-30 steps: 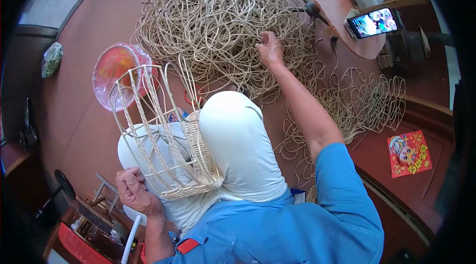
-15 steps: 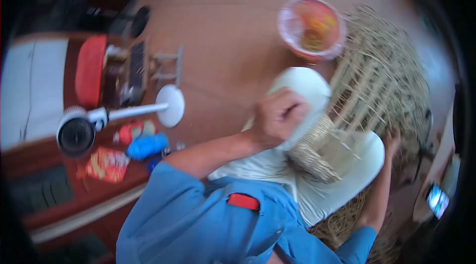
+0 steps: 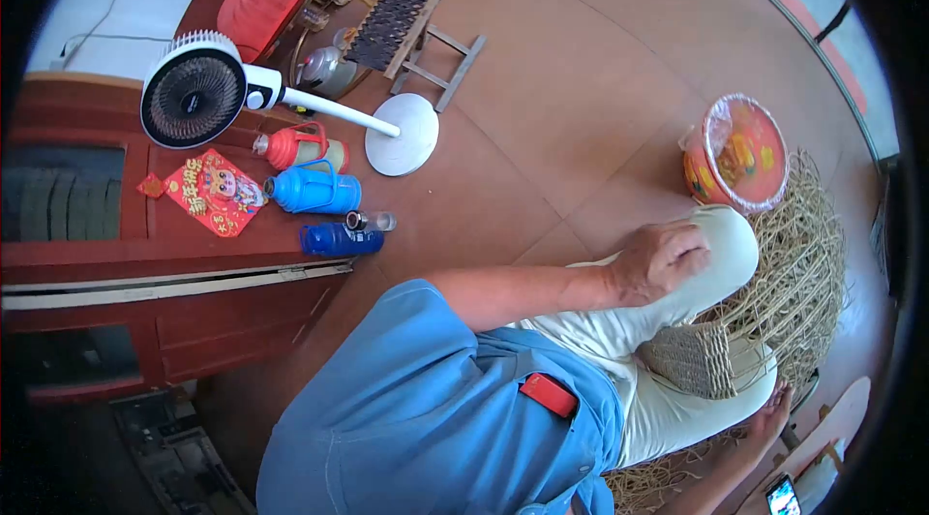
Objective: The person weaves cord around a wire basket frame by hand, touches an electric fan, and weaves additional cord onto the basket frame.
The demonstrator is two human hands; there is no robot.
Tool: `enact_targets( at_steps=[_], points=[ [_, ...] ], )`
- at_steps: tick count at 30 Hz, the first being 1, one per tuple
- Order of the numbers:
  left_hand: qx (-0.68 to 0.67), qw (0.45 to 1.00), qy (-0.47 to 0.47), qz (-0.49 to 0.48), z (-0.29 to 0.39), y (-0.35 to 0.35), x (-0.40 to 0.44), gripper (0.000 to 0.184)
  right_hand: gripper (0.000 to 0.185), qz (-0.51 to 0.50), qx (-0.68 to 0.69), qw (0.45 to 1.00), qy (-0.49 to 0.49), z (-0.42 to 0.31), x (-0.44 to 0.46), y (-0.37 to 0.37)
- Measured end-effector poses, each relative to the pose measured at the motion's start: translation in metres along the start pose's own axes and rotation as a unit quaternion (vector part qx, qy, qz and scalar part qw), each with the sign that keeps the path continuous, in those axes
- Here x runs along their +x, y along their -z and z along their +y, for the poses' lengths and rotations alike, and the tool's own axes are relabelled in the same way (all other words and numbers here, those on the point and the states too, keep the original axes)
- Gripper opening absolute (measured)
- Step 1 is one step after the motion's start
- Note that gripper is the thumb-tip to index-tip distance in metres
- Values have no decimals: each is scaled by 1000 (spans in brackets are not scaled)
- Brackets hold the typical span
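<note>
Left grip (image 3: 663, 258): one, fingers curled in together above the left knee; whether anything is held inside, cannot tell. Right grip (image 3: 771, 415): one, at the outer side of the right knee; fingers small in view, whether apart or together cannot tell. Basket (image 3: 685, 358): one, woven, on the lap between the two grips, apart from the left. Cord (image 3: 811, 258): pale, one large heap, beyond the left grip and near the right. Bucket (image 3: 699, 176): one, red, rim covered in clear film, near the left grip, past the knee. Desk (image 3: 844, 418): outward of the right grip, with phone (image 3: 782, 496), screen lit. Well apart, left of the left grip: fan (image 3: 310, 103), white; red flask (image 3: 308, 149); blue flask (image 3: 314, 190); poster (image 3: 215, 191); stool (image 3: 392, 26).
</note>
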State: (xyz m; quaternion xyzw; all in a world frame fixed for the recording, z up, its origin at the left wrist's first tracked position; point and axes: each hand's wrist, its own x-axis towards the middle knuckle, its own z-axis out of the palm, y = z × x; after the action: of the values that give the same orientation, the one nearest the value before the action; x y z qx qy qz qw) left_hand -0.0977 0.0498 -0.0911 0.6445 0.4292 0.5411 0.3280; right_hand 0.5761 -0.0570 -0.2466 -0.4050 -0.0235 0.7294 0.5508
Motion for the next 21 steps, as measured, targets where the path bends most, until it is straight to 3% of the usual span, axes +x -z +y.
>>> enact_targets(
  at_steps=[1, 2, 4, 6, 7, 8, 9, 10, 11, 12, 13, 14, 15, 16, 17, 21],
  points=[
    [-29, 994, 101, -31, -3, 18, -6, 21, 32, -94, -44, 995, 3, -1, -6, -28],
    [-59, 976, 201, -63, -8, 37, -15, 24, 32, -100, -49, 994, 4, 4, -16, -71],
    [-32, 961, 272, -46, -38, 80, -35, 29, 28, 105, -172, 970, 139, 26, -32, -158],
    [-101, 945, 306, 62, -86, 129, -65, 27, 36, 112, -211, 955, 173, 35, -32, -195],
    [-96, 916, 367, 135, -94, 167, -74, 18, 36, 143, -306, 928, 158, 33, -27, -216],
    [-192, 897, 347, 196, -128, 213, -94, 15, 36, 173, -398, 890, 142, 34, -23, -237],
    [-58, 897, 371, 232, -124, 262, -102, 16, 34, 166, -423, 873, 179, 53, -26, -267],
    [-134, 874, 348, 311, -158, 323, -124, 20, 34, 160, -424, 872, 183, 50, -16, -258],
    [102, 896, 294, 317, -149, 370, -133, 16, 34, 122, -433, 875, 178, 43, -2, -237],
    [224, 836, 314, 389, -158, 431, -138, 21, 34, 82, -442, 877, 172, 41, 6, -233],
    [524, 720, 249, 382, -162, 492, -149, 26, 35, 85, -431, 872, 215, 68, 1, -262],
    [290, 777, 146, 540, -180, 554, -164, 35, 35, 83, -432, 872, 216, 68, 8, -254],
    [169, 739, 214, 616, -116, 558, -137, 39, 35, 102, -468, 848, 229, 67, 16, -246],
    [265, 703, 271, 602, -95, 590, -133, 44, 36, 121, -502, 822, 241, 62, 25, -234],
    [403, 657, 216, 599, -67, 594, -119, 48, 37, 113, -523, 812, 232, 56, 27, -227],
    [420, 661, 291, 550, -44, 668, -101, 61, 38, 94, -492, 832, 237, 57, 28, -226]
  ],
)
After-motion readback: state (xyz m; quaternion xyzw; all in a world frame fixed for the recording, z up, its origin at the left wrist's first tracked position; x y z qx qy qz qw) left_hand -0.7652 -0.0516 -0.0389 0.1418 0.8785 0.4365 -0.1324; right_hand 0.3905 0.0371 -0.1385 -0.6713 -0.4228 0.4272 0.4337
